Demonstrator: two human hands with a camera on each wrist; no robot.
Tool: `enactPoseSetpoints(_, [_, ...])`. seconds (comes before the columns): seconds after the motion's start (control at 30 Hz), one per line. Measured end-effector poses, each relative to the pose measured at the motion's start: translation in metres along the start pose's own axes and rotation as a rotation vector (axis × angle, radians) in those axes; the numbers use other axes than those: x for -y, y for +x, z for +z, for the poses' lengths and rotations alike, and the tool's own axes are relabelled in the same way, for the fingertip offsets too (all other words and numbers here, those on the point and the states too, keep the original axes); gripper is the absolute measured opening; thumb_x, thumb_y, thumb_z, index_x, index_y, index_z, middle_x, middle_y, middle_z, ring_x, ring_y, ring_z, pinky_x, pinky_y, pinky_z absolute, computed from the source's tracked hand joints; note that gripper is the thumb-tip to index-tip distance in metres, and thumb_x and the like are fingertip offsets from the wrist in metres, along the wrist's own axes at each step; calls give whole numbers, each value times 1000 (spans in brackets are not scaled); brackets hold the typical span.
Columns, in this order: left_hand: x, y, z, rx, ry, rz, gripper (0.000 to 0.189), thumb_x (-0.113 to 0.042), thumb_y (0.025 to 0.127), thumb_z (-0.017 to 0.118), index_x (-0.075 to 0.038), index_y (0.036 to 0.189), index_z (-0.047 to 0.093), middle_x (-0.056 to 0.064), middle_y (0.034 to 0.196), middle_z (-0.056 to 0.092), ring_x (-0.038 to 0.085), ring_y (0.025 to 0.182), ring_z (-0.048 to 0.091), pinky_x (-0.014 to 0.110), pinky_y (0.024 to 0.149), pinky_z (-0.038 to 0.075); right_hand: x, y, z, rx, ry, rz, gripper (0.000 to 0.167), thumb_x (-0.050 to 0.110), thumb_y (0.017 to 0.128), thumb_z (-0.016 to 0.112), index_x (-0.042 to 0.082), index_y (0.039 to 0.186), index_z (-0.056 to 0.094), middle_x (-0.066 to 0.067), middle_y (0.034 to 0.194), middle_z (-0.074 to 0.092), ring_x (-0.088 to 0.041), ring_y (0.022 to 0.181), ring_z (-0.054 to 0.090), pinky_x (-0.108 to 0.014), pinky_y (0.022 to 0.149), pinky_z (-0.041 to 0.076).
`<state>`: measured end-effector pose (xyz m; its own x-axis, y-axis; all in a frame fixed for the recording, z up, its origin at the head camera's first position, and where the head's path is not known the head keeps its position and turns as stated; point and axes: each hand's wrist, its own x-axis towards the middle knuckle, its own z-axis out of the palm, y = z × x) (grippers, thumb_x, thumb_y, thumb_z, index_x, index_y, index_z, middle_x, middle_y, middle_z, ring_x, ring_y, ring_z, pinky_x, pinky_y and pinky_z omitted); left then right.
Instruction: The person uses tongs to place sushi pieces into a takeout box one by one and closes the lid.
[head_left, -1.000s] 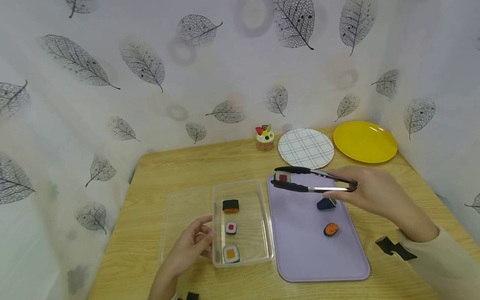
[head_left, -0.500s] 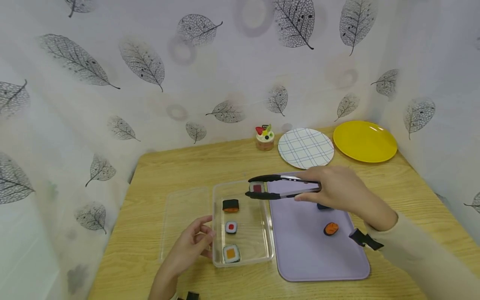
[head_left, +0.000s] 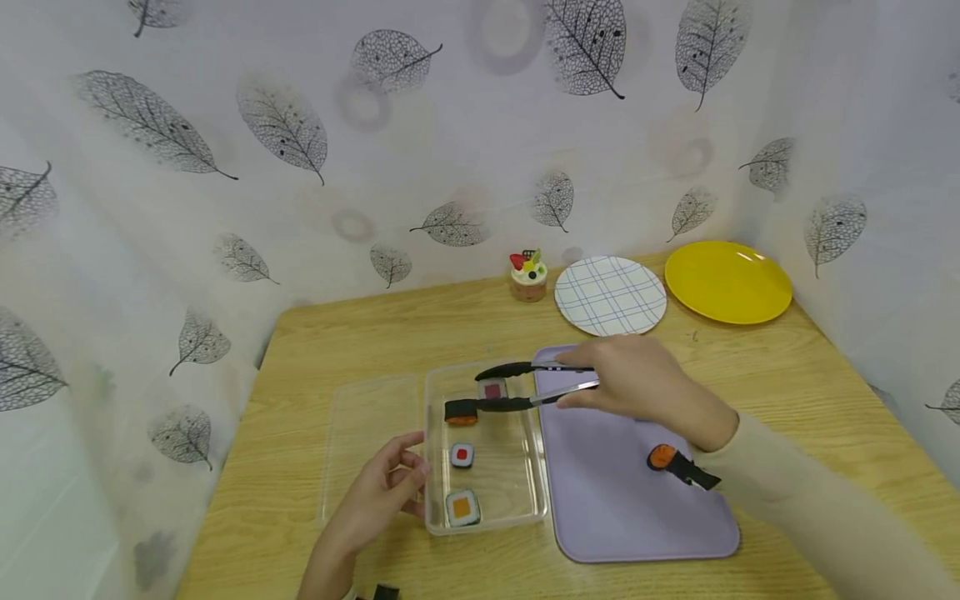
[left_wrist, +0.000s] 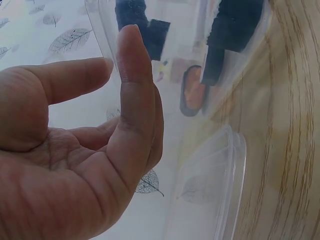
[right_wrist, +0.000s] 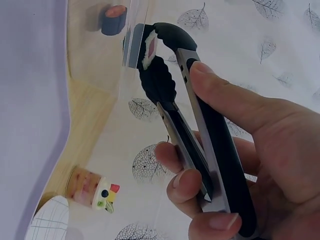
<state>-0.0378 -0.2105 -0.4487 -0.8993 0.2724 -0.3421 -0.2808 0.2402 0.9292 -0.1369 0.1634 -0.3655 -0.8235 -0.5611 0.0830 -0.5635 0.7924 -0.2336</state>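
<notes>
My right hand [head_left: 630, 375] grips black-and-silver tongs [right_wrist: 220, 160], whose tips pinch a sushi roll [head_left: 492, 390] with a dark red centre. The roll is at the far end of a clear plastic container [head_left: 498, 479], close over its inside. Fingers of my left hand [head_left: 375, 487] touch the container's left wall from outside, with the thumb tip [left_wrist: 106, 67] at its edge. Inside the container lie a black-wrapped sushi with orange [head_left: 461, 413], a small red-centred roll [head_left: 462, 455] and a larger orange-centred roll [head_left: 462, 507].
A purple tray [head_left: 615, 517] stands right of the container, bearing an orange-topped sushi [head_left: 662, 456] partly behind my sleeve strap. A clear lid [head_left: 367, 433] lies to the left. Along the back are a toy cupcake [head_left: 528, 277], a checked plate [head_left: 611, 296] and a yellow plate [head_left: 727, 283].
My right hand has moved left with the tongs, carrying the red-centred roll from above the tray to the container's far end and lower. The left hand has stayed at the container's wall.
</notes>
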Motion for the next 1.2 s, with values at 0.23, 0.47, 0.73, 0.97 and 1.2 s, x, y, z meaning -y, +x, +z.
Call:
enactPoseSetpoints(0.23, [1, 0, 0, 0, -6, 1, 60, -13, 108, 59, 0, 160, 33, 22, 122, 54, 19, 94, 67, 33, 74, 69, 9, 14, 0, 82, -23, 53, 61, 59, 78, 88, 27, 129, 77, 3, 117, 80, -16, 81, 72, -27, 52, 51])
enactPoseSetpoints(0.47, [1, 0, 0, -6, -13, -7, 59, -11, 107, 59, -1, 160, 33, 22, 122, 54, 20, 95, 68, 34, 74, 69, 20, 25, 0, 119, -78, 2, 55, 55, 78, 89, 25, 124, 78, 5, 104, 79, -19, 85, 74, -32, 54, 56])
enactPoseSetpoints(0.73, [1, 0, -1, 1, -8, -3, 60, -12, 107, 59, -1, 160, 33, 21, 122, 54, 20, 96, 68, 32, 75, 69, 32, 31, 2, 167, -154, 0, 45, 54, 78, 90, 26, 112, 80, 6, 103, 79, -17, 90, 74, -39, 60, 61])
enactPoseSetpoints(0.97, [1, 0, -2, 4, 0, 1, 61, -13, 107, 60, 0, 160, 32, 20, 121, 54, 20, 96, 68, 32, 75, 69, 40, 33, 2, 162, -177, 11, 45, 52, 76, 92, 24, 110, 81, 7, 103, 79, -18, 90, 75, -39, 60, 62])
enactPoseSetpoints(1.2, [3, 1, -2, 7, -3, 1, 62, -14, 107, 60, 0, 160, 32, 20, 121, 54, 20, 96, 68, 33, 75, 69, 38, 31, 5, 154, -163, 11, 46, 52, 76, 92, 24, 110, 81, 6, 105, 80, -18, 91, 75, -37, 60, 61])
